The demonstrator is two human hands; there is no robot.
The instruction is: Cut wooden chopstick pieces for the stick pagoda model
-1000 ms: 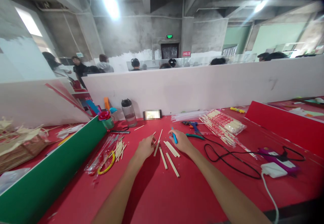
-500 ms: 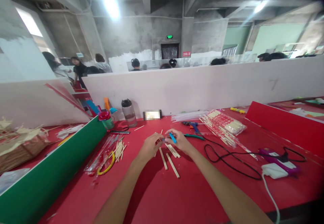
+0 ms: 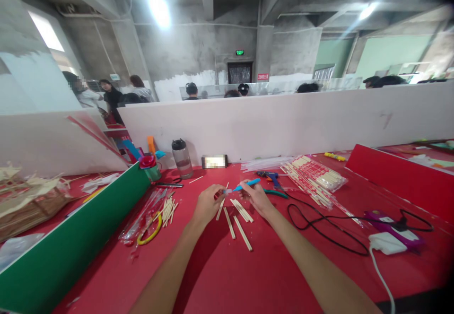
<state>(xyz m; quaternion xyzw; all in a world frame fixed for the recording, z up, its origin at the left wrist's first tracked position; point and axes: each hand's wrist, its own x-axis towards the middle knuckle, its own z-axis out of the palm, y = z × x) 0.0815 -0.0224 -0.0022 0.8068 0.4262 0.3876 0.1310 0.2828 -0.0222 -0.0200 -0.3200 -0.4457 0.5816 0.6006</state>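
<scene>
My right hand (image 3: 258, 199) is closed round a slim blue pen (image 3: 251, 183), which lies nearly level and points left. The fingertips of my left hand (image 3: 207, 202) pinch a small translucent piece (image 3: 227, 191) at the pen's left end. Whether that piece is a cap, and whether it touches the pen, I cannot make out. Below and between my hands, several pale wooden sticks (image 3: 242, 232) lie on the red table (image 3: 227, 276). More sticks (image 3: 169, 210) are heaped to the left, beside a yellow ring-shaped handle (image 3: 158, 231).
A bottle (image 3: 181, 160) and a phone-like device (image 3: 214, 161) stand at the back. To the right are a glue gun (image 3: 271, 178), green-handled pliers (image 3: 276, 193), bagged sticks (image 3: 319, 174), a black cable (image 3: 319, 229) and a white plug (image 3: 386, 243). A green divider (image 3: 88, 229) borders the left.
The blue pen has swung from a steep slant to nearly level. My hands have drawn slightly apart, showing the translucent piece between them. The camera view has shifted a little.
</scene>
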